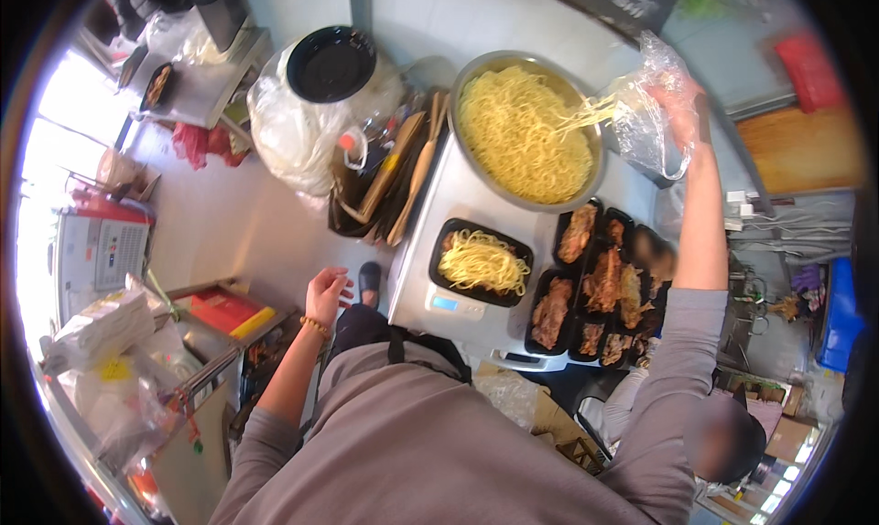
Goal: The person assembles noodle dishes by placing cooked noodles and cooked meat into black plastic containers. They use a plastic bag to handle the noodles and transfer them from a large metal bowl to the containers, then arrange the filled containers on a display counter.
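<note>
My right hand (669, 103), in a clear plastic bag (645, 123) worn like a glove, grips a bunch of noodles (594, 111) just over the right rim of a large steel bowl (454, 123). Yellow noodles (522, 133) fill that bowl, and some strands trail from it to my hand. In front of me, a black plastic tray (474, 296) holds noodles over some browned food and rests on a digital kitchen scale (459, 305). My left hand (328, 295) hangs left of the counter with bent fingers, holding nothing.
Right of the scale, several black trays of cooked meat (549, 312) crowd the metal counter (419, 278). Left of the bowl are a box of wooden utensils (384, 182) and a stack of black containers (332, 65). Another person (728, 439) is at the lower right.
</note>
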The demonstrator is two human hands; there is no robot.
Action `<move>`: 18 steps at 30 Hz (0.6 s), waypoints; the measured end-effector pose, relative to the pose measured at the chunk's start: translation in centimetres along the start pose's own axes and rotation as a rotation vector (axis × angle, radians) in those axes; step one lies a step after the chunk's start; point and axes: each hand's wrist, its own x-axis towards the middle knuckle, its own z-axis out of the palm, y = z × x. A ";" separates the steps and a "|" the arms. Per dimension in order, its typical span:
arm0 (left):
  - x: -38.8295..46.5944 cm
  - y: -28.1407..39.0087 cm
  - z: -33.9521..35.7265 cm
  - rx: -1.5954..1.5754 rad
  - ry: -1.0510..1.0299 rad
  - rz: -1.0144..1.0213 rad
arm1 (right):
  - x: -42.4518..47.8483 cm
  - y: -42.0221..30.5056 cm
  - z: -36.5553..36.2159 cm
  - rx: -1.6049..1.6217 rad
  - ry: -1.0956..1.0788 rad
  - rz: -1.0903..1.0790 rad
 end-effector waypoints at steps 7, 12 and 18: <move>-0.1 0.8 1.1 0.014 -0.060 0.014 | 0.4 -3.9 -4.5 0.242 0.153 -0.055; -0.7 0.6 0.4 0.011 -0.031 0.006 | 0.2 -8.3 -7.5 0.475 0.240 -0.047; -0.4 -0.1 0.4 -0.005 -0.038 0.013 | -2.5 -12.8 -13.9 -0.064 0.284 -0.460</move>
